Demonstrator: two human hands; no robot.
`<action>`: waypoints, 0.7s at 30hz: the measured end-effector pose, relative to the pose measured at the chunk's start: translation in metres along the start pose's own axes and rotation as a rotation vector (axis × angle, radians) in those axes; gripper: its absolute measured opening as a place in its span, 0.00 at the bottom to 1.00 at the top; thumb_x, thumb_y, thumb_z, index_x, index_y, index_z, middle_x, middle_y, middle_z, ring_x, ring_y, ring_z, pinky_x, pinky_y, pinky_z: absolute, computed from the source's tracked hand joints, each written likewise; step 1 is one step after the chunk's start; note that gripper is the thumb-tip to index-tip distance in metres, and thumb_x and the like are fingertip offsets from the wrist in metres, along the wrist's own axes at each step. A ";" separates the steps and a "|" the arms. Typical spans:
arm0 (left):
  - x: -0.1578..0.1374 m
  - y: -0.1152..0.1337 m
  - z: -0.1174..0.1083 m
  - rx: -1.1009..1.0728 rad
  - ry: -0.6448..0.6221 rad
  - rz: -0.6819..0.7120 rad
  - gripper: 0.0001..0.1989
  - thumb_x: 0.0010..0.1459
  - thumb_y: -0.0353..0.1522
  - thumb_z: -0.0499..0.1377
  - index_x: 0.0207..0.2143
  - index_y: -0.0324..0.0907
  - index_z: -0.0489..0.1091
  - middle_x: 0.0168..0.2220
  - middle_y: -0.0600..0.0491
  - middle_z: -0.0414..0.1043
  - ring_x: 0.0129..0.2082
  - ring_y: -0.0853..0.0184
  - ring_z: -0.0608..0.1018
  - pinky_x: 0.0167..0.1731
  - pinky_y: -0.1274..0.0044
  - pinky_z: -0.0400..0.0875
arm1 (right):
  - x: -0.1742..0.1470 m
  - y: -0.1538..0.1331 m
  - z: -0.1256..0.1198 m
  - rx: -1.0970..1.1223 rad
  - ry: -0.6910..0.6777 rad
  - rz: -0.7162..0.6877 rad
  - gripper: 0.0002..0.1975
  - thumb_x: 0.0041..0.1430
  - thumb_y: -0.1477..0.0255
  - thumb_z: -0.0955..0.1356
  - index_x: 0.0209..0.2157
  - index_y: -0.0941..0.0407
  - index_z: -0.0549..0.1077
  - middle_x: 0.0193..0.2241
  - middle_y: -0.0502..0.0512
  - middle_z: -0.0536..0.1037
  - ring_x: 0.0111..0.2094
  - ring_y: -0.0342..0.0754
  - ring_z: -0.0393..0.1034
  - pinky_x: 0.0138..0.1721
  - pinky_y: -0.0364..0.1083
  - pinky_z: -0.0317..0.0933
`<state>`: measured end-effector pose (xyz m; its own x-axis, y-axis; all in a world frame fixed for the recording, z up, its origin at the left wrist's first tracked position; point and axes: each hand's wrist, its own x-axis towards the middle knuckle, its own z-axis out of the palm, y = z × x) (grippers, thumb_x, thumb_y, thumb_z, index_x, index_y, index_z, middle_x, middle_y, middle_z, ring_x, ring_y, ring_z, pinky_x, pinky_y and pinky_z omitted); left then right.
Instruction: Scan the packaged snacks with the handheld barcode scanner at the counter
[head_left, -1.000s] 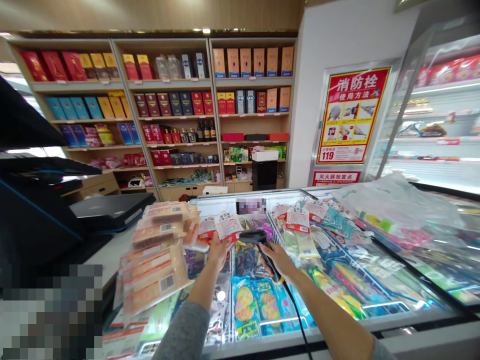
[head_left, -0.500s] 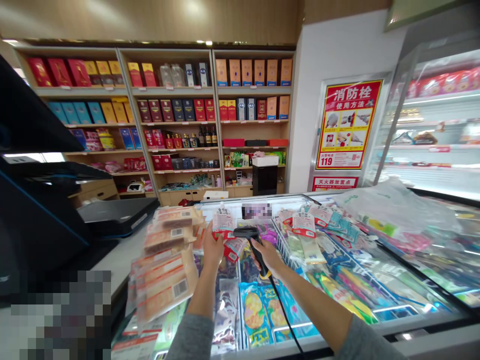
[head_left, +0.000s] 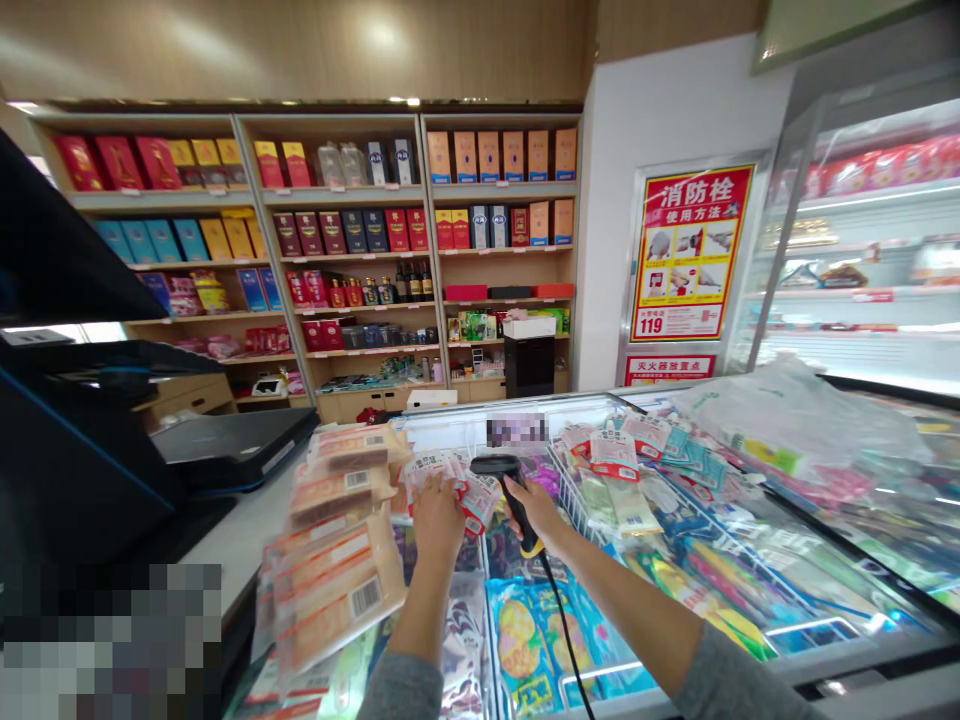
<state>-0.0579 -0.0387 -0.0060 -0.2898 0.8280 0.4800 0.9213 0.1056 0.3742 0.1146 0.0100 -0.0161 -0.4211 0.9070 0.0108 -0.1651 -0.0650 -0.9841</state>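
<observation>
At far left stands a dark machine [head_left: 67,470], with a flat black device [head_left: 240,440] just right of it on the counter [head_left: 225,545]. Next come brown packs [head_left: 337,590], stacked and overlapping, barcode labels facing up. Behind, shelves [head_left: 360,255] hold rows of boxes and bottles.

Right of the packs, the left hand [head_left: 439,515] lies palm down over red-and-white pouches [head_left: 478,500], its fingers spread a little and touching them; whether it grips one cannot be told. The pouches lie over the freezer [head_left: 442,424], fanned out under and beside that hand.

Just right of them, the right hand [head_left: 544,512] is wrapped around the handle of a black scanner [head_left: 516,500], whose head is near the pouches. Its cord [head_left: 561,625] hangs down past blue packets [head_left: 517,645]. Further right lie similar pouches in a second pile [head_left: 615,455], then a clear plastic bag [head_left: 802,420]. Behind these are a red poster [head_left: 694,255] and a lit cabinet [head_left: 862,240].
</observation>
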 end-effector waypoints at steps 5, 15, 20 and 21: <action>0.004 0.024 0.020 -0.330 -0.017 0.071 0.17 0.53 0.22 0.58 0.43 0.42 0.79 0.56 0.39 0.75 0.60 0.49 0.73 0.64 0.58 0.60 | -0.002 -0.018 -0.059 -0.061 0.122 -0.071 0.26 0.49 0.45 0.71 0.28 0.52 0.63 0.15 0.44 0.68 0.12 0.42 0.59 0.13 0.43 0.52; 0.047 0.150 0.097 -0.651 -0.309 0.037 0.12 0.46 0.22 0.64 0.34 0.43 0.79 0.44 0.43 0.82 0.51 0.51 0.80 0.58 0.62 0.65 | -0.004 -0.042 -0.202 -0.215 0.429 -0.153 0.24 0.55 0.48 0.69 0.24 0.52 0.62 0.14 0.46 0.67 0.12 0.43 0.61 0.13 0.43 0.54; 0.061 0.197 0.145 -0.657 -0.327 0.010 0.14 0.46 0.25 0.67 0.38 0.41 0.77 0.43 0.40 0.82 0.50 0.49 0.81 0.52 0.64 0.69 | -0.012 -0.036 -0.249 -0.300 0.402 -0.154 0.22 0.56 0.50 0.68 0.24 0.53 0.63 0.13 0.45 0.67 0.12 0.42 0.62 0.14 0.41 0.56; 0.064 0.203 0.154 -0.658 -0.322 -0.001 0.15 0.45 0.26 0.68 0.38 0.41 0.77 0.42 0.40 0.82 0.49 0.49 0.81 0.52 0.64 0.70 | -0.013 -0.036 -0.254 -0.283 0.409 -0.139 0.21 0.55 0.50 0.68 0.25 0.53 0.64 0.13 0.45 0.67 0.12 0.42 0.62 0.14 0.41 0.56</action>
<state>0.1504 0.1204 -0.0215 -0.1064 0.9597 0.2602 0.5458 -0.1623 0.8220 0.3523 0.1058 -0.0262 -0.0199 0.9913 0.1301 0.0769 0.1313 -0.9884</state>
